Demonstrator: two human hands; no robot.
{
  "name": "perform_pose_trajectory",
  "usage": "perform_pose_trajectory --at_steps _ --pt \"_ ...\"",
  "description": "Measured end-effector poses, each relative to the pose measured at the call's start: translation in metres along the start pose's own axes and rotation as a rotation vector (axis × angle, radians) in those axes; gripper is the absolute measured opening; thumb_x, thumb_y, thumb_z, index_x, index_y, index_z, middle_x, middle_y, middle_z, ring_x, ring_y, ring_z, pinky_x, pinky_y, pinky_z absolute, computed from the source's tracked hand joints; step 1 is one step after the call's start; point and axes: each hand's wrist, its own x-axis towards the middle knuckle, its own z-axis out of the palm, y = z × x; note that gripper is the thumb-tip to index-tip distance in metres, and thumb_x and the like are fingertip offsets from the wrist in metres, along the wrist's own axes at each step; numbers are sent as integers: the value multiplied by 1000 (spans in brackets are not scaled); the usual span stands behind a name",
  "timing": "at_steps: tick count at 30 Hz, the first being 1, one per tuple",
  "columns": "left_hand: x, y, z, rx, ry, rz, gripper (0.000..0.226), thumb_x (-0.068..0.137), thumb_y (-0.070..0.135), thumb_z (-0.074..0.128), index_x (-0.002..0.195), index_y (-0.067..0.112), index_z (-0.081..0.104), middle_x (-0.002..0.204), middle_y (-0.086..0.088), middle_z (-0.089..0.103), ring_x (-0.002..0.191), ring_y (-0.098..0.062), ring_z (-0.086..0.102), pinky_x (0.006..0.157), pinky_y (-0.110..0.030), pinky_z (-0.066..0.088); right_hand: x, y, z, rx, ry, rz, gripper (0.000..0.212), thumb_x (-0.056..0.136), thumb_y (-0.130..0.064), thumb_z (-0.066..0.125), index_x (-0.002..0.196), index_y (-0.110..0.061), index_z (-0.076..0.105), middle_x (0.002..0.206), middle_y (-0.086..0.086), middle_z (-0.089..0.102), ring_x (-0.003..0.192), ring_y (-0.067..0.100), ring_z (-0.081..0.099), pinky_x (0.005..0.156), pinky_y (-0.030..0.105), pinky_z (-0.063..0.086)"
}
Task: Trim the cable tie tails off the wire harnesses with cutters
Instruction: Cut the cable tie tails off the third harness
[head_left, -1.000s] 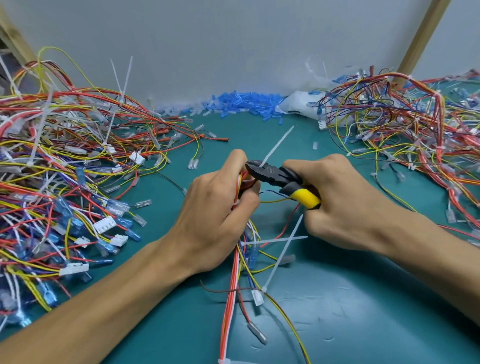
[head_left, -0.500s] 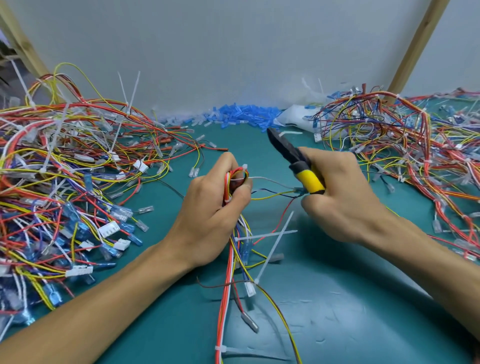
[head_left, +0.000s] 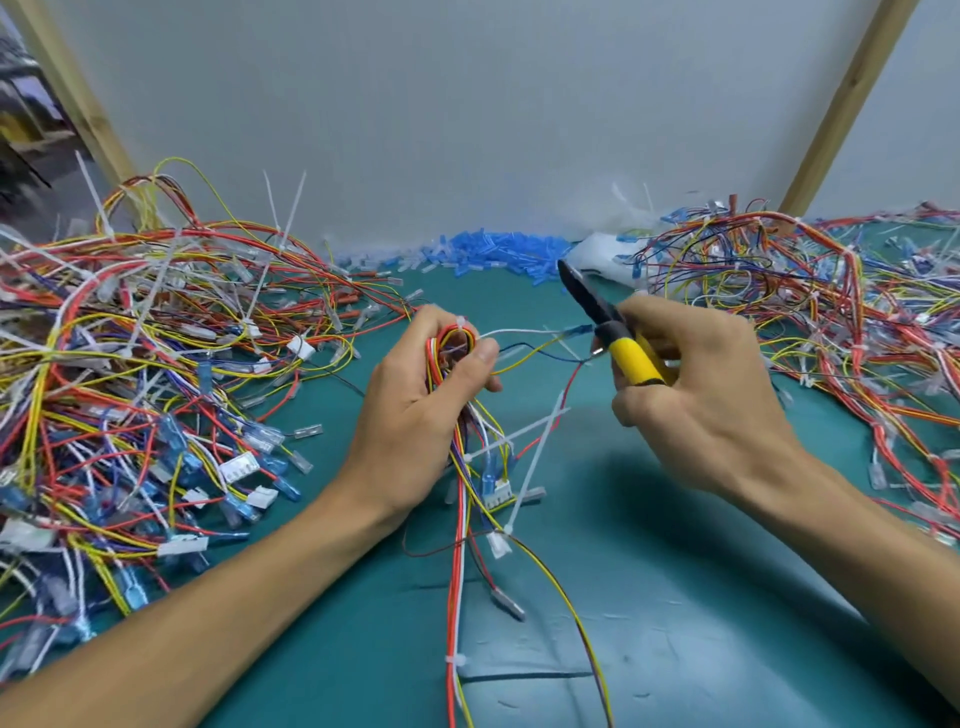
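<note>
My left hand (head_left: 415, 410) grips a looped wire harness (head_left: 451, 345) of red, orange, yellow and white wires above the green mat, thumb pressed on the bundle. The harness trails down toward me, with long white cable tie tails (head_left: 535, 457) sticking out below the hand. My right hand (head_left: 696, 400) holds the yellow-handled cutters (head_left: 613, 332) to the right of the loop. Their black jaws point up and away toward the wall, apart from the harness.
A large tangle of harnesses (head_left: 135, 374) with uncut tie tails fills the left side. Another pile (head_left: 841, 322) lies at the right. Blue terminal sleeves (head_left: 493, 254) and a white bag (head_left: 608, 257) sit along the wall. Wooden posts (head_left: 852, 104) frame the green mat (head_left: 701, 623).
The cutters closed on a tie tail at the loop a second ago. They have since lifted away to the right, jaws swung upward, and that long tail no longer stands on the loop.
</note>
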Motion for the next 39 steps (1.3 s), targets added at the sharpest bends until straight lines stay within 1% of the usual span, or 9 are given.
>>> perform_pose_trajectory --at_steps 7,12,15,18,24,29,31,34,39 --pt "0 1 1 160 123 147 33 108 42 50 99 16 68 94 1 66 92 -21 62 85 -38 48 -11 -8 10 393 -233 69 21 75 -17 67 95 -19 71 84 3 77 53 17 57 53 29 46" --pt "-2 4 3 108 105 109 31 107 39 54 97 16 72 74 -5 56 65 -21 50 62 -28 40 -19 -19 25 667 -400 183 20 84 -19 70 97 -5 66 83 13 75 53 19 48 48 30 38" --pt "-2 7 1 75 62 69 22 106 37 58 106 22 74 67 4 51 62 -7 41 60 -26 36 -16 -22 23 830 -295 272 14 79 -12 68 84 -5 57 61 9 50 48 17 34 48 31 24" --pt "-3 9 -1 -6 -16 -1 24 95 34 68 116 22 69 77 0 61 69 -13 55 67 -33 42 -5 -19 14 960 -132 382 18 82 -4 68 80 -10 52 60 2 37 51 14 24 52 31 18" --pt "-5 8 -2 143 -70 48 15 85 34 77 91 21 75 73 1 73 73 -21 69 78 -28 51 4 -12 2 976 104 388 23 88 5 61 78 -13 51 62 3 38 63 23 17 52 30 18" --pt "-6 9 -2 158 -70 112 16 87 31 77 97 20 82 91 3 75 94 -19 67 93 -32 49 5 -11 -1 981 219 342 16 77 4 57 83 -10 57 62 5 38 53 17 26 49 25 25" --pt "-4 8 -2 147 -40 150 5 89 29 76 90 28 81 84 3 66 90 -19 58 88 -29 42 5 -8 -3 968 217 308 18 84 9 56 84 -9 57 63 5 38 53 18 27 49 25 28" --pt "-3 4 -3 53 -50 126 24 95 25 71 71 30 73 68 4 59 79 -18 51 80 -34 38 6 -6 -4 896 157 270 15 86 7 61 84 -8 59 67 12 48 53 20 34 48 28 33" --pt "-2 6 -2 -157 -55 -11 12 91 17 71 93 13 82 92 0 81 85 -11 69 83 -29 53 6 -5 2 803 -52 391 30 69 5 66 98 -1 64 84 9 71 53 18 46 49 29 36"
